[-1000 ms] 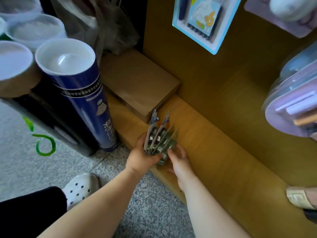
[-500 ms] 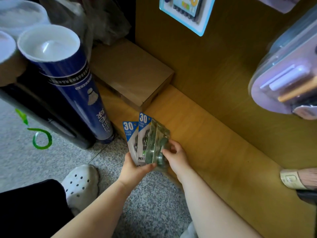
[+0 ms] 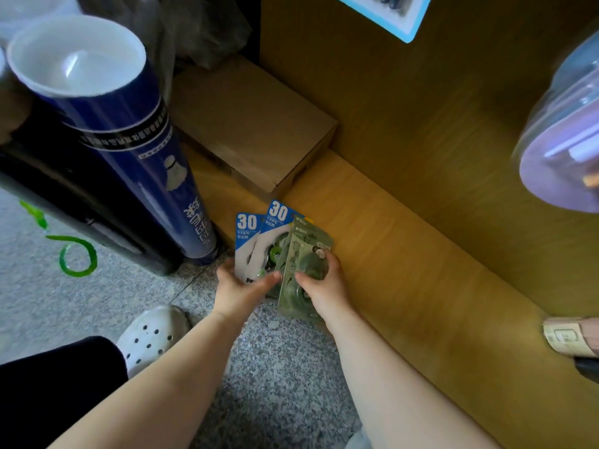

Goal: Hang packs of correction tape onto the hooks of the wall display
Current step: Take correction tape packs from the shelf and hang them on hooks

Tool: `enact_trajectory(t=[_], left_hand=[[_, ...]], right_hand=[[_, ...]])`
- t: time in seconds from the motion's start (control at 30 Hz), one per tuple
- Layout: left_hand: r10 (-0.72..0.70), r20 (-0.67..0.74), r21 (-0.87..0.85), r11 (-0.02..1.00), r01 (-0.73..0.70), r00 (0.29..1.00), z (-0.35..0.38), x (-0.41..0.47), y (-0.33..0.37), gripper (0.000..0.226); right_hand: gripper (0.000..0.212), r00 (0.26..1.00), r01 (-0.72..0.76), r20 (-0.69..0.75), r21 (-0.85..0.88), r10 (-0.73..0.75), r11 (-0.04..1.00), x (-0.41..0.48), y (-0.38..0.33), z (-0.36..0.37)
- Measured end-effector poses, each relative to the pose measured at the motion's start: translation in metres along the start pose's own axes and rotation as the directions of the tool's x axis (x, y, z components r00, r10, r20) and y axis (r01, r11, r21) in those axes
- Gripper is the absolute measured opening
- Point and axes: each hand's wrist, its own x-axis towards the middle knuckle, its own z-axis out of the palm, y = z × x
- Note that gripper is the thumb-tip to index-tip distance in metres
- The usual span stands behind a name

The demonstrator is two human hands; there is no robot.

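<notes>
I hold a small bunch of correction tape packs low over the edge of the wooden base shelf. My left hand grips two packs with blue "30" headers from below, thumb across their fronts. My right hand grips green packs just to the right, fingers curled round the blister. The two sets overlap and touch. No display hooks are in view; only the lower wooden wall panel shows.
A blue shuttlecock tube with a white cap stands at left beside a black stand. A cardboard box lies on the shelf at the back. Hanging goods: a blue-edged pack at top, a purple case at right. My white shoe rests on grey speckled floor.
The packs have come up off the shelf toward me and turned face-up, showing the blue "30" headers. The green packs have shifted into my right hand, fanning apart from the blue ones.
</notes>
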Motion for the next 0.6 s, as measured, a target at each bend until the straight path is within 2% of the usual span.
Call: enact_trajectory(t=[0.17,0.37,0.6], left_hand=[[-0.048,0.092,-0.078,0.995,0.055,0.995,0.006,0.009,-0.001,0.074],[0.006,0.186,-0.097,0.995,0.012,0.982,0.006,0.008,0.005,0.024],[0.065,0.319,-0.095,0.995,-0.036,0.946,0.007,-0.001,0.002,0.028]], right_hand=[[0.076,0.996,-0.059,0.075,0.173,0.047,0.983,0.007,-0.003,-0.002],[0.074,0.990,-0.056,0.136,0.194,0.029,0.979,0.009,0.005,-0.003],[0.078,0.983,-0.076,0.178,0.119,0.054,0.990,0.002,0.007,-0.018]])
